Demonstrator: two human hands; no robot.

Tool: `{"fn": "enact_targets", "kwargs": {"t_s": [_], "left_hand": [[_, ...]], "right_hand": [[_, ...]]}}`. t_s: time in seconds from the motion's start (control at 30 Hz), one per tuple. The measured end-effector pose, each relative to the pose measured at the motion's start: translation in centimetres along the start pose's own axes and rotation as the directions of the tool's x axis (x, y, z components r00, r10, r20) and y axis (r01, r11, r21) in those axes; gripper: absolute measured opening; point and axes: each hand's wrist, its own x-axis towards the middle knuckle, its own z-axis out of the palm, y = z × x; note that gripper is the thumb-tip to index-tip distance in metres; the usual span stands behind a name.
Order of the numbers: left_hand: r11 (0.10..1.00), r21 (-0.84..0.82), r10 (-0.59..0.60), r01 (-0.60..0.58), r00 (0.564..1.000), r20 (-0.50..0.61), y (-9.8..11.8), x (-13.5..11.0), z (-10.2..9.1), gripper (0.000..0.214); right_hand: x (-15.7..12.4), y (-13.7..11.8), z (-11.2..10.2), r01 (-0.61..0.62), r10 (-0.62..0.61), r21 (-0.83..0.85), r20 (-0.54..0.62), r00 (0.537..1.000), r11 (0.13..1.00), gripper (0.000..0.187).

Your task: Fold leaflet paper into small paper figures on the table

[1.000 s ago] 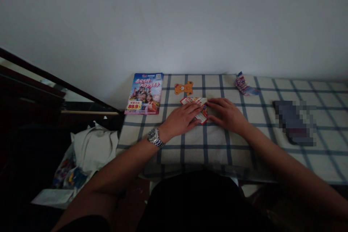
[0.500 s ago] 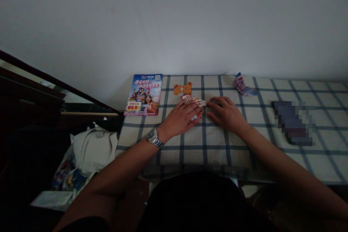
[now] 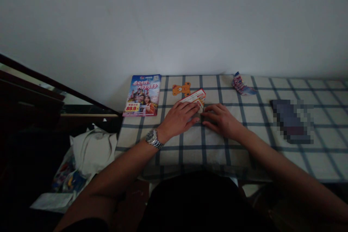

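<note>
A small red and white paper leaflet [image 3: 195,97] lies folded on the checked tablecloth [image 3: 214,141]. My left hand [image 3: 178,117], with a metal watch on its wrist, rests flat on the leaflet's near part, fingers stretched out. My right hand [image 3: 221,119] lies just to the right, its fingertips touching the leaflet's edge by the left hand's fingers. Part of the leaflet is hidden under the hands.
A colourful flyer [image 3: 141,95] lies at the table's far left corner, an orange bear-shaped cutout [image 3: 181,89] beside it. A crumpled blue and red wrapper [image 3: 240,84] sits near the wall. A dark blurred object [image 3: 292,121] lies at right. Bags and cloth [image 3: 89,148] fill the floor at left.
The leaflet has been folded and pushed further from me; its far flap now shows beyond my left hand's fingers. Both hands shifted slightly left and closer together.
</note>
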Motion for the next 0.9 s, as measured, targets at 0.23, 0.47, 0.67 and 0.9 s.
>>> {"fn": "enact_targets", "kwargs": {"t_s": [0.23,0.47,0.67,0.9], "left_hand": [[0.999,-0.010,0.031,-0.031,0.999,-0.009,-0.2,0.0,0.3,0.047],[0.996,-0.017,0.085,-0.086,0.996,-0.034,-0.5,0.0,0.5,0.041],[0.995,-0.018,0.102,-0.102,0.994,-0.026,-0.3,-0.2,0.2,0.040],[0.994,-0.021,0.108,-0.108,0.994,-0.022,-0.2,-0.3,0.1,0.041]], "right_hand": [[0.3,1.1,0.4,-0.085,0.093,0.079,-0.101,0.990,0.993,0.019],[1.8,1.3,0.9,-0.212,0.221,0.077,-0.134,0.966,0.974,0.006],[2.2,1.2,1.7,-0.220,0.220,0.008,-0.119,0.968,0.975,0.004],[2.5,1.0,1.5,-0.242,0.240,-0.023,-0.075,0.968,0.970,0.001]]}}
